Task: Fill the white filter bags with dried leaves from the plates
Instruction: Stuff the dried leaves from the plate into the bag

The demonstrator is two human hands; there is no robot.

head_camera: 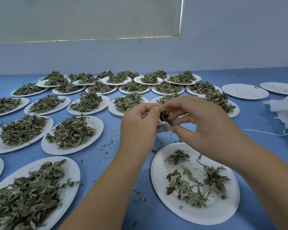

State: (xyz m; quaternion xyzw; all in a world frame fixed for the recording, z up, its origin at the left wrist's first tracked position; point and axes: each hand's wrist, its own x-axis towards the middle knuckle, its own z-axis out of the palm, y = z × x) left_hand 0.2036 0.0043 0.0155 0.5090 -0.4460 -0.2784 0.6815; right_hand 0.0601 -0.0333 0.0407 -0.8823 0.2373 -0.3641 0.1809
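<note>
Leaves point(165, 116), a small dark dried pinch, sit between the thumb and fingertips of the right hand point(201, 123), which holds them right at the top of a white filter bag point(164, 128). The left hand point(138, 120) grips that bag, its fingers curled round the crumpled cloth, so only a little white shows between the two hands. Both hands are raised just beyond the far rim of the near plate point(158, 180). This is a white paper plate on the blue bench point(140, 213), and it holds only a thin scatter of leaves. Left of the near plate, past the left forearm, lies a heaped plate point(73, 170) piled thick with the same dried leaves. Beyond and to the left of the near plate, many more heaped plates point(105, 101) stand in close rows, the farthest overlapping one another near the pale wall point(156, 55). Far beyond the near plate and to its right, two bare plates point(244, 92) lie side by side with only a few crumbs on them. Right of the near plate, at the edge of the view, is a loose pile of white filter bags point(286, 113). A thin thread point(263, 133) lies on the bench beside the pile, on the side toward the hands. Crumbs of leaf point(106, 147) dot the bench between the near plate and the heaped ones to its left.
</note>
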